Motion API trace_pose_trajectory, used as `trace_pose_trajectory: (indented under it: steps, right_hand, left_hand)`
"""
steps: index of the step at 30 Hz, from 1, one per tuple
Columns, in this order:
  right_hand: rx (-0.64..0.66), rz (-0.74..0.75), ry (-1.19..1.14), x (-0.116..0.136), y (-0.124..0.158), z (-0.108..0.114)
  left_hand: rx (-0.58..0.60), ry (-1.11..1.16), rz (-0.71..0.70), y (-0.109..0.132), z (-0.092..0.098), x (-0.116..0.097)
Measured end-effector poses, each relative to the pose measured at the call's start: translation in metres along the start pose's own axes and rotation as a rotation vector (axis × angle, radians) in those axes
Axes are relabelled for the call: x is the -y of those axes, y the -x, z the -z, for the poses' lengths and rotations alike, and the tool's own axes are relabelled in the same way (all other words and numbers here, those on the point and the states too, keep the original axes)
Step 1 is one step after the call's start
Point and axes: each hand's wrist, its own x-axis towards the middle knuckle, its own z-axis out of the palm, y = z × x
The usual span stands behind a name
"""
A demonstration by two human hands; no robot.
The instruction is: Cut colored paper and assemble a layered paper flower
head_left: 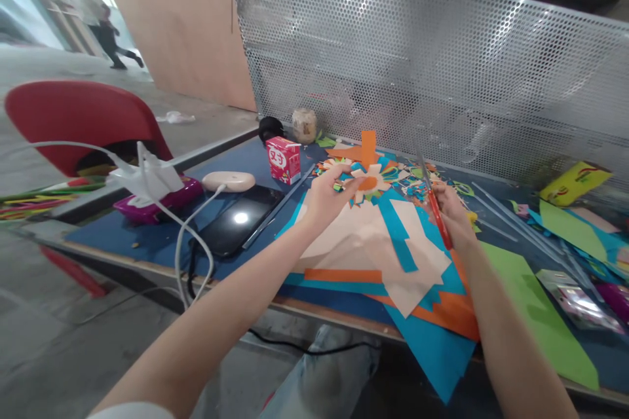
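My left hand point(330, 195) pinches the edge of a paper flower point(370, 184) with an orange middle and pale cut petals. An upright orange paper strip point(368, 147) stands just behind the flower. In my right hand point(456, 215) is a pair of scissors point(438, 213) with red handles, its blades pointing up and away, apart from the flower. Beneath both hands lies a pile of cut paper: cream sheets point(334, 232), blue pieces point(432, 357) and orange pieces point(449, 314). Small paper scraps point(415, 177) lie heaped behind the flower.
To the left are a phone point(240, 219), a pink drink carton point(284, 160), a white charger with cables point(147, 177) and a jar point(304, 126). Green paper point(535, 314) and a yellow packet point(574, 183) lie right. A perforated metal panel point(417, 46) closes the back. A person walks far left.
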Motion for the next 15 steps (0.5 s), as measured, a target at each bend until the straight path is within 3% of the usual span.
trace_pose_trajectory:
  steps: [3,6,9,12,15]
  right_hand:
    - [-0.11,0.05,0.005,0.004,-0.001,-0.003]
    - [-0.269,0.099,-0.034,0.01,0.0,-0.011]
    - [-0.301,0.046,-0.149,0.019,0.004,-0.017]
    - [-0.226,-0.06,-0.305,0.027,0.008,-0.024]
    - [-0.206,-0.146,-0.459,0.027,0.008,-0.03]
  left_hand:
    - [0.022,-0.171,-0.144,-0.002,0.004,0.004]
    - [0.139,-0.292,-0.327,-0.002,0.008,0.006]
    - [0.237,-0.312,-0.429,0.001,0.01,0.006]
    - [0.241,-0.28,-0.44,0.006,0.011,0.009]
    - [0.196,-0.048,-0.257,0.011,0.01,0.012]
